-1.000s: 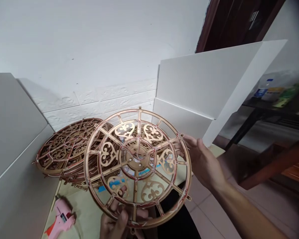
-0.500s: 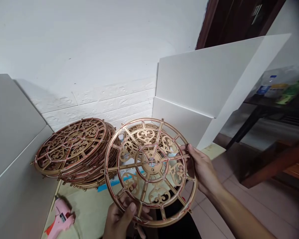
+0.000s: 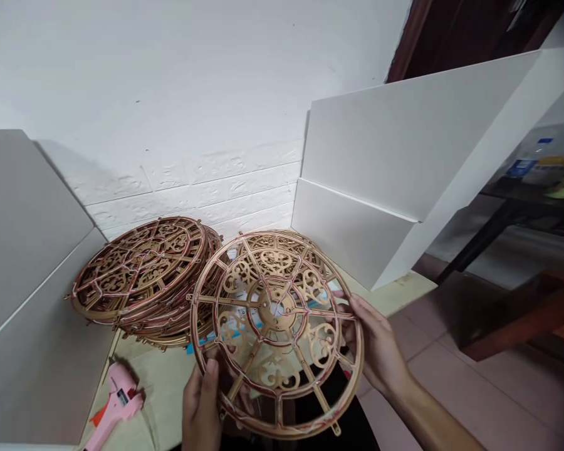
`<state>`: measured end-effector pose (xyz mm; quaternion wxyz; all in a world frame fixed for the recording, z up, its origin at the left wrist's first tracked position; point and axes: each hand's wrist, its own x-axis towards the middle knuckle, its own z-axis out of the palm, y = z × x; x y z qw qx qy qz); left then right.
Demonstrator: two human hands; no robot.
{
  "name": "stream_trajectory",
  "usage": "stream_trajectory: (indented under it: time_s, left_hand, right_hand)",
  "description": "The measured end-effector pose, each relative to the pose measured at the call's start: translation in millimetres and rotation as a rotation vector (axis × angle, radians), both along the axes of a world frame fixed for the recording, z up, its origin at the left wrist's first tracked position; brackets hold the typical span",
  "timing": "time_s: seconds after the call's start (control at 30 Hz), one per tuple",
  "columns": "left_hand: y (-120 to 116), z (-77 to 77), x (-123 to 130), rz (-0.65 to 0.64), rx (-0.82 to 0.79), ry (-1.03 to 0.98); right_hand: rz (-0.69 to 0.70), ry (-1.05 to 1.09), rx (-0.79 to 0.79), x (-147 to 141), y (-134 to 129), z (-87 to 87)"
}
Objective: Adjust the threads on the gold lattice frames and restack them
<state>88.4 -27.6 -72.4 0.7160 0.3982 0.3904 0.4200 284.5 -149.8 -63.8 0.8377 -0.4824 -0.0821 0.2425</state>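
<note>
A round, gold-coloured openwork frame with spokes, scrolls and red and whitish lines is held tilted in front of me. My left hand grips its lower left rim, thumb on the near face and fingers behind. My right hand is closed on the right rim, its fingertips reaching behind the spokes. To the left lies a tall stack of similar round frames. More of them show partly behind the held one.
A pink glue gun lies on the pale tabletop at the lower left. White panels stand at the right and left against the white wall. Bottles sit on a dark shelf at far right.
The held frame has turned somewhat and come slightly lower. My left hand has shifted left and up along the rim, while my right hand has dropped a little. The view has swung slightly left.
</note>
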Motion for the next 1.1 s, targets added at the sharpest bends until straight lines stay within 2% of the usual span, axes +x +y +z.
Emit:
stream_trajectory:
  time_s: [0.1, 0.2, 0.3, 0.47, 0.6, 0.73, 0.8, 0.93, 1.0, 1.1]
  left_hand:
    - [6.2, 8.6, -3.1, 0.078, -0.042, -0.001]
    - [6.6, 13.3, -6.4, 0.055, -0.054, -0.025]
    - [4.1, 9.4, -9.3, 0.031, -0.054, -0.063]
    - [2.6, -2.0, -11.5, 0.026, -0.05, -0.083]
    - [2.7, -4.1, -11.0, -0.011, -0.038, -0.125]
    - [2.6, -4.1, -11.8, 0.067, 0.007, -0.104]
    - [2.9, -4.0, -13.3, 0.107, 0.029, -0.121]
    - [3.0, -2.8, -16.7, 0.175, -0.009, -0.144]
    - [2.0, -2.2, -17.2, 0.202, -0.024, -0.156]
    - [-1.3, -1.9, -16.5, 0.186, 0.009, -0.162]
  right_hand:
    - [0.051, -0.051, 0.006, -1.1, -3.9, 1.0]
    - [0.157, -0.024, -0.034, -1.0, -8.2, -0.1]
    - [0.199, -0.006, -0.066, -2.1, -9.5, -4.3]
    - [0.146, -0.039, -0.055, -7.2, -7.8, -8.5]
    - [0.118, -0.069, -0.017, -12.7, -9.8, -10.4]
    - [0.211, -0.244, -0.092, -7.2, -11.5, -17.5]
    - [0.102, -0.44, -0.139, -1.1, -10.7, -20.8]
    - [-0.357, -0.994, -0.209, 1.3, -7.5, -12.7]
    - [-0.452, -1.256, -0.273, -5.2, -4.9, 1.5]
    - [-0.519, -1.49, -0.305, -18.2, 3.6, 28.8]
